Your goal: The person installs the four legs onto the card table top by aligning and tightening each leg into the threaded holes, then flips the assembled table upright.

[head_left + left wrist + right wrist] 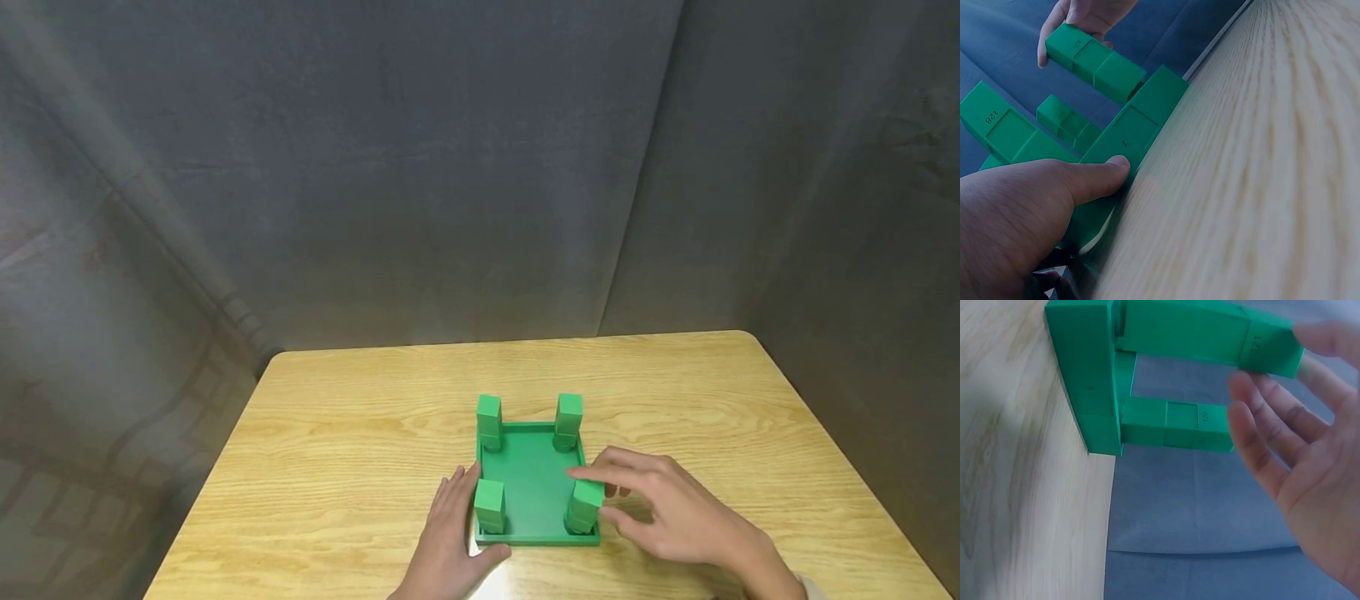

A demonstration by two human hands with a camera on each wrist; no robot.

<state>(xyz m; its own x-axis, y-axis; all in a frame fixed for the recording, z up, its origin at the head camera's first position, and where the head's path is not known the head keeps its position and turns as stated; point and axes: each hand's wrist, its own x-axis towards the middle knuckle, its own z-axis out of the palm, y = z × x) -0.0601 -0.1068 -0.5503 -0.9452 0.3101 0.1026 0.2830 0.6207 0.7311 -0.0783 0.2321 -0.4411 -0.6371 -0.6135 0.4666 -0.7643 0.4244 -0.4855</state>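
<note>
A shallow green square tray (534,487) lies on the table, with an upright green post of stacked blocks at each corner. My left hand (448,540) rests against the tray's front left corner. Its fingers stretch straight along the left side, and the thumb presses the front wall, as the left wrist view shows. Beside it stands the front left post (491,507). My right hand (667,510) pinches the top of the front right post between thumb and fingers. That top green block (1272,347) bears the number 121. The post leans slightly.
Two more posts stand at the back, the back left one (490,421) and the back right one (568,421). Everything sits on a light wooden table (337,467). Grey cloth (420,192) hangs behind the table and along both sides.
</note>
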